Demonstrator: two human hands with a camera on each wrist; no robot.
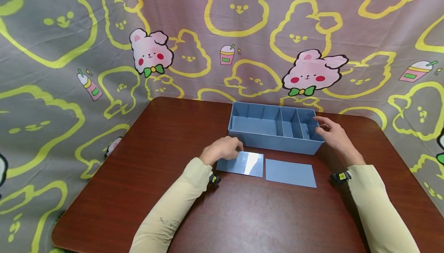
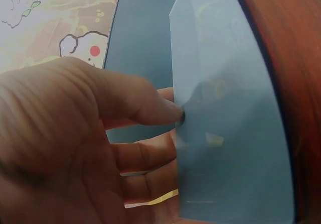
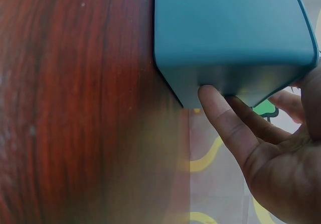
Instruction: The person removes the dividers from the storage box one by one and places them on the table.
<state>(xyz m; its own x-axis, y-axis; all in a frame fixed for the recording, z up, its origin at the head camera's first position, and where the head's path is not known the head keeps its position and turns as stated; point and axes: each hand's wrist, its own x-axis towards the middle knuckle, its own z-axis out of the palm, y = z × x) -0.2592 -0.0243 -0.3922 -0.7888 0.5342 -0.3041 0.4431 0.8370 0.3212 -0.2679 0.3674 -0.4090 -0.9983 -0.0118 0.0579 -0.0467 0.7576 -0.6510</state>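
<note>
A blue divided box [image 1: 274, 144] stands on the brown table, with one wide compartment on the left and narrower ones on the right. In front of it, a glossy thin blue panel [image 1: 243, 164] is at my left hand [image 1: 223, 148]. The left wrist view shows the thumb [image 2: 165, 111] pinching that panel's edge, with the fingers partly hidden behind it. At the box's right end, my right hand [image 1: 331, 133] holds the rim. Some fingers [image 3: 215, 103] touch the outer end wall in the right wrist view. A second flat blue panel [image 1: 290, 172] lies right of the glossy one.
The dark wooden table [image 1: 166, 137] has rounded corners. A patterned curtain [image 1: 194, 25] with rabbit faces and drink cups hangs behind it and along its sides. The box sits near the table's back edge.
</note>
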